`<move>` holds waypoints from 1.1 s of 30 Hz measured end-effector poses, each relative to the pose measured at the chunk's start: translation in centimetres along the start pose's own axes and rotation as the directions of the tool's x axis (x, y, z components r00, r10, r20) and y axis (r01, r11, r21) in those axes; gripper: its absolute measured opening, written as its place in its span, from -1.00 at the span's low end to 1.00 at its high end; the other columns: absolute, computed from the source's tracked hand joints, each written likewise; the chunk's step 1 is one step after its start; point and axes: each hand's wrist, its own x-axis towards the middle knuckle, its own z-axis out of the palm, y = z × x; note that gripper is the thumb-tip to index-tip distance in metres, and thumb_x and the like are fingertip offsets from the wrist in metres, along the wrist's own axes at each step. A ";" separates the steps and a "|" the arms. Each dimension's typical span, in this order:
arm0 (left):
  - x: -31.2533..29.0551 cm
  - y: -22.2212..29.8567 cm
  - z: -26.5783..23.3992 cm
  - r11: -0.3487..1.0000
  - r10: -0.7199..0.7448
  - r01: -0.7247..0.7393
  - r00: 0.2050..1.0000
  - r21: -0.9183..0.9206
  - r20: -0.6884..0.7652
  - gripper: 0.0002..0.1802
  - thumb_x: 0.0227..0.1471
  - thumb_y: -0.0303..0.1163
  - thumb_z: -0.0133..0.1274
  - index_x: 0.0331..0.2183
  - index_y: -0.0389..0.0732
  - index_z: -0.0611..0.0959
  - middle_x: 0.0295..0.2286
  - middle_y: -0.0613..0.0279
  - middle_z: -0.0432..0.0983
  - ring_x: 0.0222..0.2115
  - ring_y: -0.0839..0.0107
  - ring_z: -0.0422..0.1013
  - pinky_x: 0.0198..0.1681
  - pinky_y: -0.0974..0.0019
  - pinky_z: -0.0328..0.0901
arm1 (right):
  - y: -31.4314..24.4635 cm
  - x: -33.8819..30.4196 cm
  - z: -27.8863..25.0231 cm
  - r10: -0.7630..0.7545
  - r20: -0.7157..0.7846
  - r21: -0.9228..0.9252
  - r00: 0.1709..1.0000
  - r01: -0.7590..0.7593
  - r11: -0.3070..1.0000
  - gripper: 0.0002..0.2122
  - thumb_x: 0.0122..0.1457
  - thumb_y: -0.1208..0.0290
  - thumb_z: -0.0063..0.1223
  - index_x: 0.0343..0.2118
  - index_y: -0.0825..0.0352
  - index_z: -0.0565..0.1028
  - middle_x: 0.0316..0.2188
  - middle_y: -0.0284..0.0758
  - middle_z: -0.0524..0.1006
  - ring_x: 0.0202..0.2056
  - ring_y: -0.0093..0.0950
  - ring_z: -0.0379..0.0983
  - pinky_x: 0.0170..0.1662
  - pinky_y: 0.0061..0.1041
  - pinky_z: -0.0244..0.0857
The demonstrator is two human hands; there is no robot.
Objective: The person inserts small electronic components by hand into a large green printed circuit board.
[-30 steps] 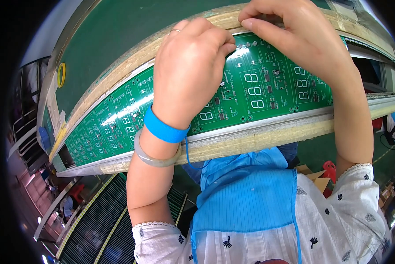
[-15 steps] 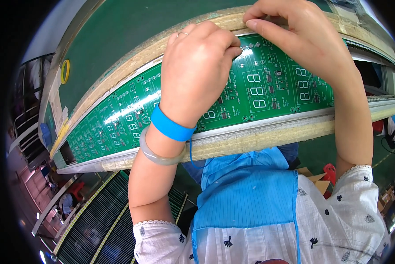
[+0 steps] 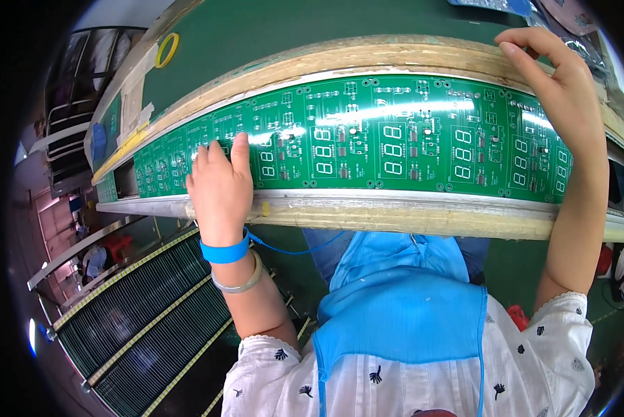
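A long row of green circuit boards [image 3: 367, 146], printed with white digit outlines and fitted with small parts, lies in a rail before me. My left hand [image 3: 218, 181] rests over the left part of the row, its fingers stretched and the thumb apart. It grips nothing. A blue wrist strap [image 3: 224, 251] with a thin cord and a pale bangle [image 3: 241, 281] circle that arm. Over the far wooden edge at the right, my right hand [image 3: 562, 87] is closed, thumb and forefinger nearly together. Whatever lies between those fingertips, if anything, is too small to make out.
A wooden ledge [image 3: 367, 50] runs behind the boards, and a pale padded bar [image 3: 395, 217] along the front. A yellow tape ring [image 3: 167, 50] is at the far left. Blue containers [image 3: 489, 5] and plastic bags stand far right. A black slatted rack [image 3: 138, 320] is lower left.
My left hand has left the parts at the boards' far edge and moved left and nearer, its fingers opening over the boards. My right hand has shifted right. The view has turned somewhat.
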 end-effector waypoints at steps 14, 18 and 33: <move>-3.0 4.7 -1.0 0.992 0.120 -0.119 0.992 -0.039 0.039 -0.16 0.30 0.17 -0.12 0.14 -0.51 0.45 0.17 -0.40 0.32 0.19 -0.24 0.29 0.24 -0.18 0.18 | -4.7 5.6 -3.7 0.169 0.043 -0.204 0.985 -0.157 0.966 -0.81 0.22 0.44 0.12 -0.25 0.47 0.65 -0.35 -0.15 0.65 -0.30 -0.33 0.58 -0.18 -0.36 0.44; -3.4 6.7 -3.2 0.967 0.253 -0.251 0.966 -0.051 0.047 -0.27 0.26 0.06 0.01 0.12 -0.46 0.49 0.11 -0.33 0.42 0.08 -0.21 0.41 0.18 -0.11 0.26 | -2.9 8.0 -4.1 0.069 0.121 -0.273 0.990 -0.033 0.962 -0.77 0.21 0.43 0.11 -0.16 0.46 0.65 -0.30 -0.09 0.67 -0.26 -0.26 0.61 -0.10 -0.34 0.48; 12.4 24.2 -10.9 0.605 0.660 -0.748 0.663 -0.272 -0.353 -0.81 0.04 -0.49 0.06 -0.36 -0.34 0.73 -0.30 -0.15 0.63 -0.27 -0.14 0.51 -0.10 0.02 0.42 | 2.0 12.3 0.0 -0.054 0.219 -0.576 0.974 0.174 0.799 -0.87 0.07 0.38 0.19 -0.35 0.23 0.70 -0.34 -0.14 0.68 -0.22 -0.18 0.63 -0.10 -0.21 0.48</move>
